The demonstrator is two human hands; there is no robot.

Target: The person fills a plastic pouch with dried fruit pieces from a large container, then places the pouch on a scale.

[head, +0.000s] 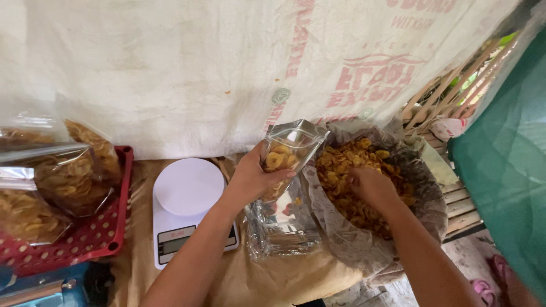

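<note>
The person is filling a clear stand-up pouch (287, 156) with yellow banana chips. The left hand (250, 179) is holding the pouch upright, fingers clamped around its middle, just left of the paper-lined basket (421, 193) of chips (347, 170). The right hand (372, 187) is reaching into the chips; whether its fingers are closed on any cannot be told. The next move likely calls for carrying chips across to the pouch mouth without spilling. A white digital scale (187, 207) is sitting on the worktop (267, 278), beside empty pouches (281, 230). Filled bags (62, 176) are lying in a red tray (85, 241).
</note>
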